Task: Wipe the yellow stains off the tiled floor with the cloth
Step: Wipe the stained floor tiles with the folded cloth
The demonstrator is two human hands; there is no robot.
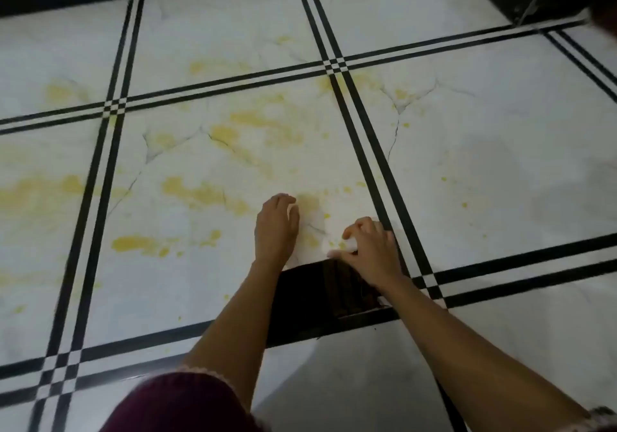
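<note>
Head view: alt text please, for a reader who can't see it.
Two bare hands hold a white cloth against a tiled floor, the left hand gripping its left edge, the right hand pinching its right edge. Yellow stains smear the tiles ahead and to the left.

Dim, even indoor light on the tiled floor (467, 151); soft grey shadow pools at 3 and 6 o'clock. Whole frame slightly blurred, lines bowing toward the edges.
</note>
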